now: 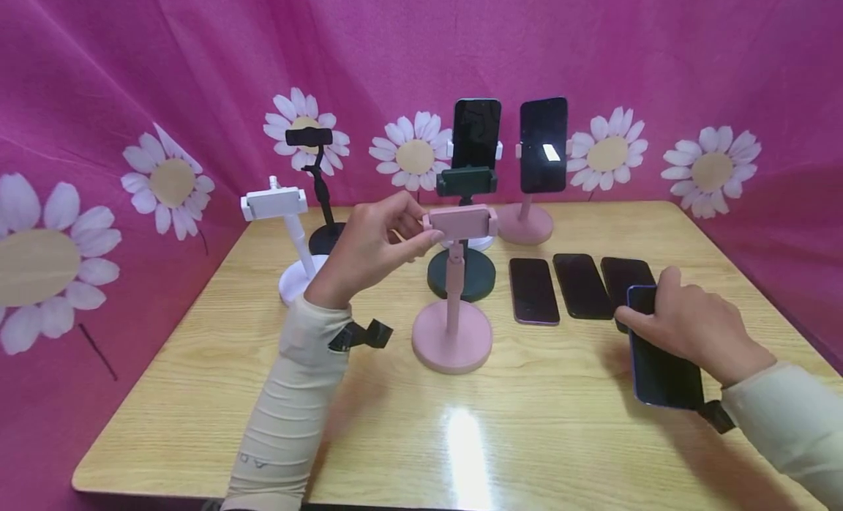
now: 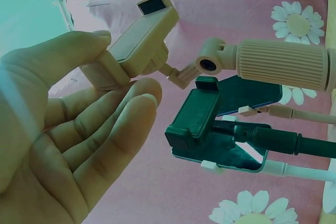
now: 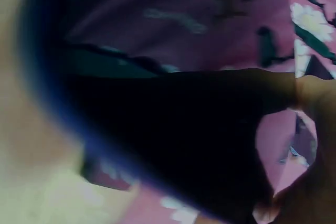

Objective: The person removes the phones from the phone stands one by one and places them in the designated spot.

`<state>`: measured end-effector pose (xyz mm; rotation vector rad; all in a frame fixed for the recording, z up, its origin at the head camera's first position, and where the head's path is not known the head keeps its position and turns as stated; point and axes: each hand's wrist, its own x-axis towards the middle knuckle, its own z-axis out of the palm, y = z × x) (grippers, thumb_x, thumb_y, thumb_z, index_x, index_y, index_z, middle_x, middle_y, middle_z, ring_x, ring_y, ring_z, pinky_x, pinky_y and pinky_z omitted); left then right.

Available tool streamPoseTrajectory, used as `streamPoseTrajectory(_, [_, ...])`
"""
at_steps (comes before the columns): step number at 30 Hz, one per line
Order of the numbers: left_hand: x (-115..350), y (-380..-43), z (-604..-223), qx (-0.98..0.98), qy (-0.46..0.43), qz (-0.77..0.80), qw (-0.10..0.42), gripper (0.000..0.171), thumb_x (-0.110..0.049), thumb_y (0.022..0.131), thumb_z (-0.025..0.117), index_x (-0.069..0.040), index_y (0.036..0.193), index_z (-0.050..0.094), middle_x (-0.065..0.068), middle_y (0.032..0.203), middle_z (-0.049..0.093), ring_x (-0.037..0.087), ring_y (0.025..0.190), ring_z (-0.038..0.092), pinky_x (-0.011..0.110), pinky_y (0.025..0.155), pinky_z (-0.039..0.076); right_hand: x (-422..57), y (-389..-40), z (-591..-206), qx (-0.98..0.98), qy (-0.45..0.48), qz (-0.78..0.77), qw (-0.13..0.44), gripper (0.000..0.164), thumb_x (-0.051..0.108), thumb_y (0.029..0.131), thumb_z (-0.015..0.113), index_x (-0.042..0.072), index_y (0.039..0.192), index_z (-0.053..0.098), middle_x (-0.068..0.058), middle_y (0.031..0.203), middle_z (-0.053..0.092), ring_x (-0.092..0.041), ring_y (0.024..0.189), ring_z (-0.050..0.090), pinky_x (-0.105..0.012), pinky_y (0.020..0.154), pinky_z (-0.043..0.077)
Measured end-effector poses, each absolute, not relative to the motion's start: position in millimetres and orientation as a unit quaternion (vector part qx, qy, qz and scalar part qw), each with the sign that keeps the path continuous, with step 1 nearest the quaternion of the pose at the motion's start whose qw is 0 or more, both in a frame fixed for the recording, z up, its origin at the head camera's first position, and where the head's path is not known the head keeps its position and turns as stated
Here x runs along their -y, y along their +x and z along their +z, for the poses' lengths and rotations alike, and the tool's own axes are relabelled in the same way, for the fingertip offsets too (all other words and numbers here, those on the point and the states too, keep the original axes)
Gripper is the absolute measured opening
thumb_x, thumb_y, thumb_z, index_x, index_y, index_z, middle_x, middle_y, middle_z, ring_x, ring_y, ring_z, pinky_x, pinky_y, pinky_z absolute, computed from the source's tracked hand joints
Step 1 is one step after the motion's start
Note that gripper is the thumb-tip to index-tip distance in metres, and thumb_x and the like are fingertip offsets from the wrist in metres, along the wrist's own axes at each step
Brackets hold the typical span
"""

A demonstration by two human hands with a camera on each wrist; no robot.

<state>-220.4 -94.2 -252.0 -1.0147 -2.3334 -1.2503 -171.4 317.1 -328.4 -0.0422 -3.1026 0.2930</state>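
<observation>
A pink phone stand stands at the middle of the table, its clamp facing the front. My left hand pinches the left end of that clamp between thumb and fingers; the left wrist view shows the thumb over the clamp's end. At the right, my right hand grips a phone with a blue edge, raised over the table, screen up. The same phone fills much of the right wrist view, dark and blurred.
Behind stand a dark green stand, a white stand and a black stand. Two more stands at the back carry upright phones, one phone left of the other phone. Several phones lie in a row on the table.
</observation>
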Motion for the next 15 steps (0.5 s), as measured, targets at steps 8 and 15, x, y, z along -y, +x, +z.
streamPoseTrajectory(8, [95, -221, -252, 0.816, -0.35, -0.435, 0.148, 0.023, -0.019, 0.085, 0.076, -0.008, 0.099, 0.062, 0.001, 0.084, 0.071, 0.011, 0.066, 0.064, 0.031, 0.058, 0.055, -322, -177, -364, 0.992, -0.026, 0.118, -0.048, 0.088, 0.06, 0.079, 0.063, -0.013, 0.109, 0.023, -0.019, 0.068, 0.05, -0.031, 0.057, 0.051, -0.038, 0.049, 0.04])
streamPoseTrajectory(15, [94, -221, -252, 0.813, -0.351, -0.444, 0.138, 0.023, -0.02, 0.085, 0.076, -0.009, 0.099, 0.061, 0.0, 0.083, 0.07, 0.011, 0.066, 0.064, 0.032, 0.057, 0.054, -324, -177, -372, 0.987, -0.034, 0.141, -0.074, 0.098, 0.06, 0.079, 0.065, -0.017, 0.116, 0.016, -0.026, 0.075, 0.046, -0.035, 0.063, 0.051, -0.044, 0.056, 0.045])
